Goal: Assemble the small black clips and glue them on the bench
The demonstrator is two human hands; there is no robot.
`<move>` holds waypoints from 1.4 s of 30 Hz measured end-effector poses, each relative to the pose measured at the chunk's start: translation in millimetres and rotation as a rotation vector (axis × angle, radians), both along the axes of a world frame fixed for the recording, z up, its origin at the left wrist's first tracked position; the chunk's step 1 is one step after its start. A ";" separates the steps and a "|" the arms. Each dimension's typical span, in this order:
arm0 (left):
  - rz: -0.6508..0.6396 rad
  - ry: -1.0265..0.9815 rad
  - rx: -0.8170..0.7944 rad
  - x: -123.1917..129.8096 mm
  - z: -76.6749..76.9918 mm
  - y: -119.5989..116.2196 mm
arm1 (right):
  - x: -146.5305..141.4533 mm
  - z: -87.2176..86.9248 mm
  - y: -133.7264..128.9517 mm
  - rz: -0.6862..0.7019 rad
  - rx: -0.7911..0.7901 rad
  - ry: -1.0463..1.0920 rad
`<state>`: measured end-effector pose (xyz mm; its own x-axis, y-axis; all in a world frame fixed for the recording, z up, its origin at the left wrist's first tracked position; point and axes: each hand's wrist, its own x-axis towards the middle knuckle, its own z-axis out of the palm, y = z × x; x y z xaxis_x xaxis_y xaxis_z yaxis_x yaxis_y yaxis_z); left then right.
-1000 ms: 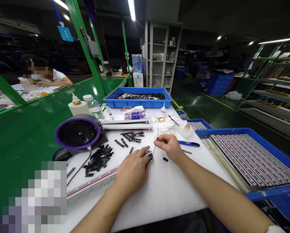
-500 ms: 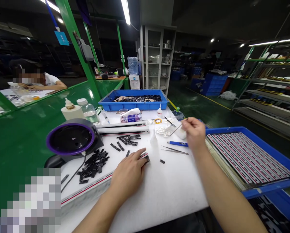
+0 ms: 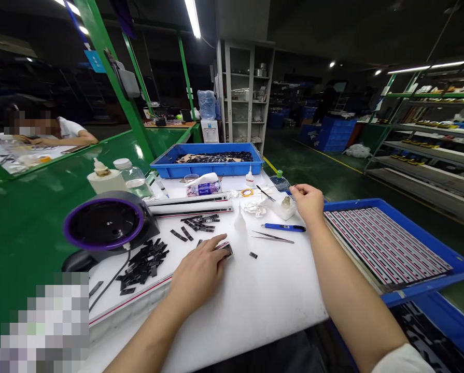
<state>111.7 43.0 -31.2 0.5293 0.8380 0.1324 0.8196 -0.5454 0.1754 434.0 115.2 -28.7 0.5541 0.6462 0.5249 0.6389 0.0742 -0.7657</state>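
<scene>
a white worktable point(image 3: 255, 305) is seen from above. the left hand point(image 3: 198, 269) lies palm down, fingers loosely spread, pressing the end of a long white strip with a red line point(image 3: 154, 287), where a small black piece point(image 3: 228, 250) sits at its fingertips. the right hand point(image 3: 308, 203) is held closed beside a small white dish point(image 3: 284, 207); what it pinches cannot be made out. tweezers point(image 3: 272, 237), a blue pen point(image 3: 283, 227) and loose black pieces point(image 3: 144, 263) lie between

No legible text or labels
</scene>
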 end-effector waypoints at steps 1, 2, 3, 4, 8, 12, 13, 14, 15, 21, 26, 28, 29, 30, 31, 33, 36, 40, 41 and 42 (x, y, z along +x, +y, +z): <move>0.001 -0.009 -0.016 -1.4 0.1 2.7 | -0.2 -0.5 -0.3 0.022 -0.042 -0.008; -0.002 -0.019 -0.036 -3.0 0.2 5.9 | -0.8 -0.3 -1.4 0.026 -0.057 -0.015; -0.008 -0.030 -0.062 -4.6 0.6 9.3 | -1.8 0.5 -3.5 0.011 -0.044 -0.021; -0.016 -0.040 -0.090 -6.1 1.0 12.8 | -3.7 2.1 -6.3 -0.015 -0.013 -0.023; -0.059 -0.062 -0.185 -9.8 4.1 22.4 | -20.2 11.8 -20.7 -0.023 0.149 0.000; -0.066 -0.063 -0.220 -9.9 8.1 24.0 | -43.5 19.5 -32.2 0.248 0.089 -0.029; -0.065 -0.068 -0.228 -9.9 8.7 24.0 | -48.4 20.7 -34.5 0.357 0.041 -0.041; -0.065 -0.075 -0.236 -10.0 9.0 24.1 | -52.6 21.5 -36.7 0.490 -0.031 -0.052; -0.064 -0.085 -0.241 -10.1 8.9 24.2 | -56.1 21.8 -39.0 0.644 -0.125 -0.069; -0.043 -0.108 -0.214 -12.2 1.7 25.8 | -72.5 15.0 -48.9 1.090 -0.591 -0.396; -0.060 -0.078 -0.137 -9.0 1.8 19.2 | -87.4 8.4 -50.8 1.090 -0.680 -0.553; -0.054 -0.051 -0.100 -5.4 4.4 11.5 | -91.3 7.5 -51.2 1.096 -0.679 -0.585; -0.052 -0.031 -0.073 -3.5 5.2 6.9 | -92.6 7.3 -51.5 1.092 -0.678 -0.598; -0.051 -0.010 -0.037 -1.7 5.3 2.2 | -93.6 7.4 -51.9 1.083 -0.677 -0.611; -0.052 0.013 0.007 -0.2 4.6 -2.6 | -94.4 7.7 -52.6 1.070 -0.676 -0.624; -0.064 0.057 0.098 1.8 1.6 -11.1 | -95.8 9.0 -54.4 1.049 -0.665 -0.643; -0.078 0.096 0.178 3.1 -2.7 -20.9 | -97.9 11.2 -57.6 1.016 -0.661 -0.661; -0.061 0.096 0.209 9.3 -2.3 -29.2 | -99.2 10.1 -58.2 0.971 -0.680 -0.662; -0.060 0.095 0.211 12.5 -1.9 -30.2 | -99.0 8.8 -57.5 0.975 -0.688 -0.647; -0.060 0.095 0.210 16.4 -1.8 -30.9 | -98.5 7.4 -56.5 0.983 -0.694 -0.628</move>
